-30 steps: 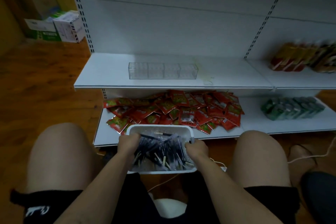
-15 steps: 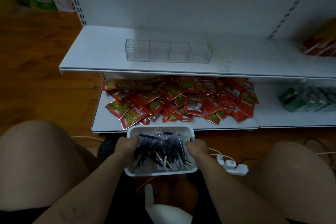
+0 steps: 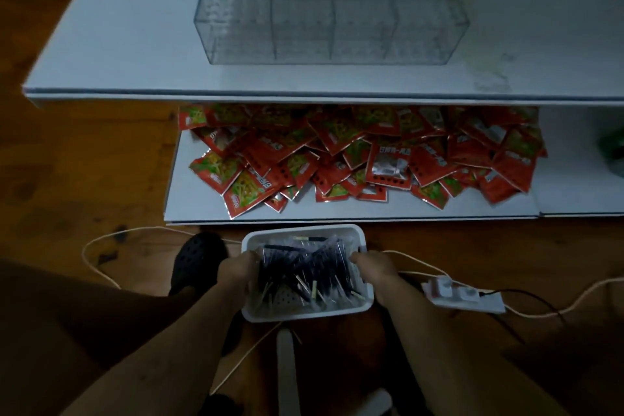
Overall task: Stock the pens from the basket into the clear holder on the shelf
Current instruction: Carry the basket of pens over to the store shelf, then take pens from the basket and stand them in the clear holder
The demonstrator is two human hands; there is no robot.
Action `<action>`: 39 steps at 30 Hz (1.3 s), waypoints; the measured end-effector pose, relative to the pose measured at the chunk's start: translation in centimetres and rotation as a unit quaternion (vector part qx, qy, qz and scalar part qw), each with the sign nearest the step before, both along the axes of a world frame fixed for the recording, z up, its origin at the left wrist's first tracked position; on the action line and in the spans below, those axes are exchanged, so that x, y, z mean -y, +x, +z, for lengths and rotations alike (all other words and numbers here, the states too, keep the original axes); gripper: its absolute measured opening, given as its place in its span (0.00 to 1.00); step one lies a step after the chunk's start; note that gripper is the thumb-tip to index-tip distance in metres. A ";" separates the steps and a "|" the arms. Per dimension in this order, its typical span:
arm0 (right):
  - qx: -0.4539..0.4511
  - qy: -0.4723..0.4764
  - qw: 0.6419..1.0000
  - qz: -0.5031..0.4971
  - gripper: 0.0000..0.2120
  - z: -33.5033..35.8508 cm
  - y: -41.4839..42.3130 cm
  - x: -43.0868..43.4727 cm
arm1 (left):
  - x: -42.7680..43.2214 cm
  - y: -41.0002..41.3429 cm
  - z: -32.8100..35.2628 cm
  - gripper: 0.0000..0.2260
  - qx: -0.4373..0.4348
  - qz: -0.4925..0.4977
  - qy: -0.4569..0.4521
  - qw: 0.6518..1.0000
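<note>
A white basket [image 3: 305, 311] full of dark pens [image 3: 304, 267] is held low in front of the bottom shelf. My left hand [image 3: 236, 272] grips its left rim and my right hand [image 3: 374, 272] grips its right rim. The clear holder [image 3: 329, 30], long and split into several compartments, stands empty on the white upper shelf [image 3: 135, 54], well above and beyond the basket.
Red snack packets [image 3: 364, 155] are heaped on the lower shelf. A white power strip [image 3: 464, 295] and its cords lie on the wooden floor to the right. A black shoe [image 3: 196, 258] is left of the basket. My legs flank the lower view.
The view has moved closer to the shelves and tilted down. Both hands keep their hold on the basket, which now sits just below the lower shelf's edge.
</note>
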State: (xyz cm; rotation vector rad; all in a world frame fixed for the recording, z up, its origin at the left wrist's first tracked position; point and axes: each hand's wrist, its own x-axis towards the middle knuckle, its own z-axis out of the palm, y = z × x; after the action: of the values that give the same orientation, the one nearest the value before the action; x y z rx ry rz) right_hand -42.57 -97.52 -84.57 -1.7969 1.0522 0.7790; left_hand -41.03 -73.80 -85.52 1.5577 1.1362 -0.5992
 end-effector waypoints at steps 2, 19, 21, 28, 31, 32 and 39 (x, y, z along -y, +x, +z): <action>-0.003 0.012 1.000 0.006 0.10 -1.1 0.9 0.1 | -0.5 0.3 -1.6 0.10 -0.008 0.005 -0.002 1.000; 0.035 0.000 0.999 0.032 0.18 -6.2 0.7 0.3 | 0.9 1.2 -6.1 0.12 0.000 -0.113 0.025 0.993; 0.029 -0.088 0.990 0.106 0.25 -6.3 0.4 -0.3 | 1.3 1.3 -6.0 0.18 -0.005 -0.142 0.058 0.988; 0.082 -0.158 0.941 0.289 0.20 -5.4 -0.5 -2.5 | 3.4 0.2 -3.7 0.15 0.028 -0.262 0.135 0.955; 0.051 -0.110 0.934 0.337 0.22 -5.9 -0.5 -3.1 | 4.0 0.2 -3.0 0.07 0.048 -0.275 0.074 0.957; 0.043 -0.098 0.931 0.348 0.23 -6.2 -0.5 -3.0 | 4.2 0.3 -3.0 0.04 0.056 -0.278 0.064 0.957; -0.009 -0.034 0.918 0.394 0.23 -8.7 0.3 -3.0 | 4.9 0.9 -4.0 0.05 0.045 -0.291 0.019 0.955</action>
State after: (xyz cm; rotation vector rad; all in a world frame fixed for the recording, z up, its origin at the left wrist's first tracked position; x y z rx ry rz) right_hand -42.28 -94.52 -93.22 -2.2942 0.3229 1.2375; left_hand -40.18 -78.75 -89.48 1.9440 0.6087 -0.8842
